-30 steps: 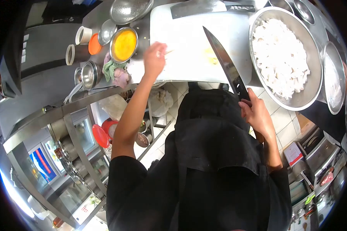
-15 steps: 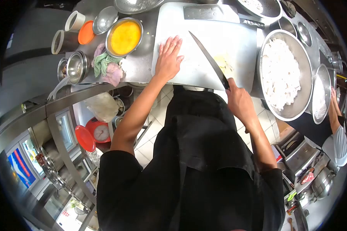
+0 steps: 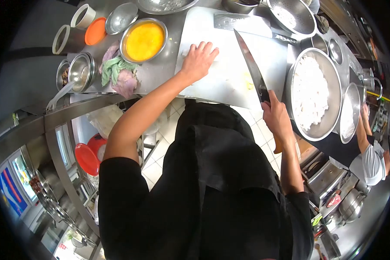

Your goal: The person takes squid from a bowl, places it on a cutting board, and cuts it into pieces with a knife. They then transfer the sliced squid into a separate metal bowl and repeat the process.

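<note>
My right hand [image 3: 274,113] is wrapped around the handle of a long kitchen knife [image 3: 252,60]. The blade slants up and left over the white cutting board [image 3: 229,65]. A small patch of pale yellow bits [image 3: 248,81] lies on the board just left of the blade. On the board's left part rests my left hand [image 3: 199,62], palm down, holding nothing, with its fingers apart and slightly bent. Across the far end of the board lies a cleaver [image 3: 242,22] with a black handle.
To the right stands a large steel bowl [image 3: 295,113] of white pieces. A bowl of yellow liquid [image 3: 144,41], an orange lid [image 3: 95,31] and crumpled cloths [image 3: 115,71] sit at left. Another person's arm [image 3: 360,134] reaches in at far right, beside a smaller bowl [image 3: 354,97].
My left hand has slid right on the board, and its fingers are more bent. The knife, still in my right hand, is now steeper and further right. The whole view has shifted slightly.
</note>
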Tool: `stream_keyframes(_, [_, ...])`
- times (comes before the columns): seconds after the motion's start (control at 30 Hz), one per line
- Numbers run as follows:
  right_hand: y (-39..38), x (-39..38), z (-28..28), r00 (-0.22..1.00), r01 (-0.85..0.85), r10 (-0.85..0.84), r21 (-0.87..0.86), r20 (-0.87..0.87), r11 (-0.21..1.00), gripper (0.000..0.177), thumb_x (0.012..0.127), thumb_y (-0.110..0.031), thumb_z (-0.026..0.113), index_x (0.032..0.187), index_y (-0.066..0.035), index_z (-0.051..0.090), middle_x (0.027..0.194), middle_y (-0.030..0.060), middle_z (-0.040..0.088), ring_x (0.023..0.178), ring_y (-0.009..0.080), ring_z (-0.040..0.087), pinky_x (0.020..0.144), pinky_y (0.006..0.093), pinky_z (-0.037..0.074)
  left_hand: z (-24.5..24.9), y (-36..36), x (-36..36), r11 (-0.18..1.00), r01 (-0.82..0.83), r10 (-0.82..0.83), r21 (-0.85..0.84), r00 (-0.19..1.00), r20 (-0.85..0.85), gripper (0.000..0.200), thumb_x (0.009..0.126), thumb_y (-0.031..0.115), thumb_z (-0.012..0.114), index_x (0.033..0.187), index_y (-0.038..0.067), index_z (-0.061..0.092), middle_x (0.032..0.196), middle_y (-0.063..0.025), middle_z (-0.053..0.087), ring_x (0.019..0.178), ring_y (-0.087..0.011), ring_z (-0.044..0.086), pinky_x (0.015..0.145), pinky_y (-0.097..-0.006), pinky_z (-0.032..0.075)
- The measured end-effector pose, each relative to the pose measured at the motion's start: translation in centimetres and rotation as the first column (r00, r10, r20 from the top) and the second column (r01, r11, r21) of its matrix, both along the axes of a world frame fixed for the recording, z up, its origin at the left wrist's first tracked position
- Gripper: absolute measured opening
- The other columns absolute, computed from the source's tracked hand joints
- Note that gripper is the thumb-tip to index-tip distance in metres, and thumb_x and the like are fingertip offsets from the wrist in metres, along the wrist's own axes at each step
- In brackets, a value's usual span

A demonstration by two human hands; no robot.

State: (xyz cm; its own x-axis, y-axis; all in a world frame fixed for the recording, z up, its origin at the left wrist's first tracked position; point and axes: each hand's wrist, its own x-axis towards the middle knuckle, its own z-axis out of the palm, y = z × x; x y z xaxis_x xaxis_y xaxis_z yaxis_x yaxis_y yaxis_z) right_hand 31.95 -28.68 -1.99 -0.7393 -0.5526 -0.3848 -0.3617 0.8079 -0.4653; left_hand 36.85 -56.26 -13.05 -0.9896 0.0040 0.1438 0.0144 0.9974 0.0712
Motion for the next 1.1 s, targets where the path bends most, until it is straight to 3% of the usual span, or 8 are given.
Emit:
stream_keyframes(0.13, [1.5, 0.7, -0.5, 0.999, 0.045, -0.045, -0.042, 0.011, 0.998, 0.040, 0.086, -0.006, 0.054, 0.123, 0.006, 0.045, 0.073, 0.0245, 0.062, 0.059, 0.0345, 0.062, 0.060, 0.0401, 0.048, 1.1, -1.2, -2.2, 0.996, -0.049, 0.048, 0.077, 0.999, 0.018, 0.040, 0.071, 0.007, 0.062, 0.110, 0.008, 0.055, 0.104, -0.0116, 0.057, 0.101, -0.0278, 0.056, 0.078, -0.0398, 0.046])
stream_keyframes(0.27, [2.5, 1.3, 0.2, 0.984, 0.157, -0.151, -0.061, 0.092, 0.986, 0.040, 0.087, -0.008, 0.055, 0.124, 0.005, 0.045, 0.061, 0.0156, 0.058, 0.047, 0.0218, 0.056, 0.051, 0.0338, 0.045, 1.2, -3.3, -4.0, 0.639, -0.318, 0.426, 0.700, 0.904, 0.022, 0.039, 0.072, 0.007, 0.062, 0.110, 0.000, 0.055, 0.097, -0.0169, 0.065, 0.089, -0.0297, 0.065, 0.081, -0.0363, 0.051])
stream_keyframes(0.33, [3.2, 1.5, 0.0, 0.980, 0.176, -0.165, -0.103, 0.108, 0.979, 0.040, 0.088, -0.008, 0.055, 0.124, 0.005, 0.045, 0.059, 0.0139, 0.057, 0.047, 0.0199, 0.055, 0.050, 0.0329, 0.044, 3.2, -1.7, -1.9, -0.139, -0.185, 0.494, 0.973, 0.838, 0.231, 0.041, 0.071, -0.002, 0.057, 0.112, -0.002, 0.054, 0.098, -0.0133, 0.064, 0.091, -0.0236, 0.064, 0.081, -0.0321, 0.050])
stream_keyframes(0.47, [4.0, 1.9, -0.5, 0.979, 0.154, -0.135, -0.119, 0.152, 0.981, 0.036, 0.089, -0.009, 0.054, 0.120, 0.006, 0.045, 0.059, 0.0129, 0.057, 0.048, 0.0201, 0.055, 0.050, 0.0338, 0.044, 0.5, -0.1, 2.7, -0.313, -0.235, 0.556, 0.920, 0.740, 0.378, 0.054, 0.069, -0.007, 0.056, 0.122, -0.002, 0.045, 0.114, -0.0133, 0.057, 0.101, -0.0196, 0.058, 0.085, -0.0305, 0.047])
stream_keyframes(0.53, [4.1, 2.3, -0.5, 0.984, 0.127, -0.110, -0.114, 0.141, 0.985, 0.034, 0.089, -0.009, 0.054, 0.119, 0.005, 0.045, 0.060, 0.0147, 0.058, 0.050, 0.0235, 0.057, 0.051, 0.0353, 0.045, 0.0, -0.1, 4.7, -0.254, -0.290, 0.572, 0.923, 0.725, 0.385, 0.056, 0.070, -0.008, 0.055, 0.125, -0.001, 0.042, 0.116, -0.0141, 0.054, 0.103, -0.0195, 0.056, 0.086, -0.0308, 0.047])
stream_keyframes(0.67, [3.3, 2.8, -0.9, 0.994, 0.037, -0.022, -0.132, 0.109, 0.991, 0.031, 0.088, -0.007, 0.054, 0.115, 0.005, 0.046, 0.063, 0.0212, 0.059, 0.058, 0.0365, 0.060, 0.057, 0.0405, 0.046, 1.5, 0.2, 6.7, 0.441, -0.454, 0.672, 0.774, 0.739, 0.050, 0.045, 0.069, -0.008, 0.055, 0.112, 0.007, 0.057, 0.104, -0.0122, 0.056, 0.101, -0.0261, 0.055, 0.084, -0.0355, 0.046])
stream_keyframes(0.73, [2.6, 3.0, -1.3, 0.995, -0.017, 0.030, -0.139, 0.091, 0.990, 0.028, 0.087, -0.008, 0.054, 0.112, 0.001, 0.044, 0.067, 0.0249, 0.059, 0.065, 0.0424, 0.059, 0.059, 0.0473, 0.045, 1.9, 0.0, 6.3, 0.901, -0.151, 0.279, 0.407, 0.920, -0.274, 0.034, 0.065, -0.007, 0.060, 0.096, 0.006, 0.064, 0.099, -0.0123, 0.057, 0.100, -0.0300, 0.054, 0.087, -0.0418, 0.044])
stream_keyframes(1.1, [0.4, 4.0, -0.8, 1.000, -0.020, 0.020, -0.068, -0.003, 0.997, 0.023, 0.087, -0.008, 0.053, 0.106, -0.005, 0.040, 0.067, 0.0286, 0.058, 0.068, 0.0482, 0.057, 0.060, 0.0556, 0.044, -1.1, -0.2, 3.0, 0.968, -0.059, 0.053, 0.244, 0.998, 0.028, 0.051, 0.086, 0.022, 0.058, 0.134, 0.009, 0.048, 0.143, -0.0087, 0.042, 0.137, -0.0281, 0.030, 0.113, -0.0494, 0.020])
